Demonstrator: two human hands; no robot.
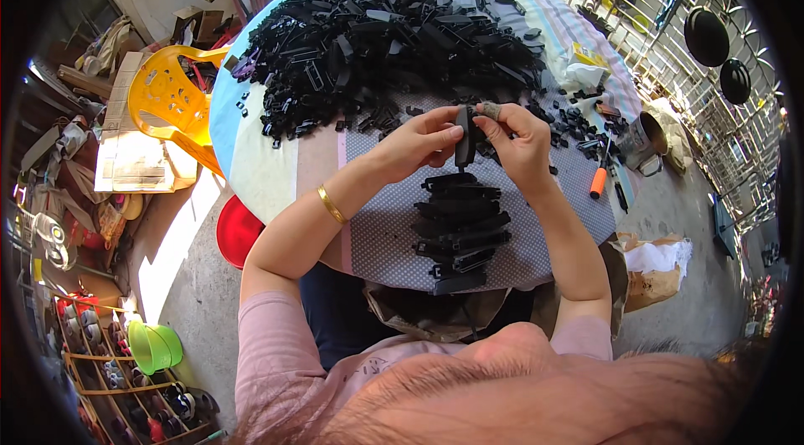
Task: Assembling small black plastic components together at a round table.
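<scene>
Item: narrow black moulded plastic piece (463, 137), upright above the round cloth-covered desk (276, 164).
Hands: left hand (416, 144) pinches its left side, thumb on the face; right hand (517, 142), thumb wrapped in grey tape, pinches the right edge.
Nearby: neat stack of matching flat black plastic pieces (461, 231) just below; large loose heap of black plastic parts (385, 35) beyond; orange-handled tool (600, 179) to the right.
Handling note: best kept square between both thumbs, pressing evenly; tilting would likely jam the fit.
</scene>
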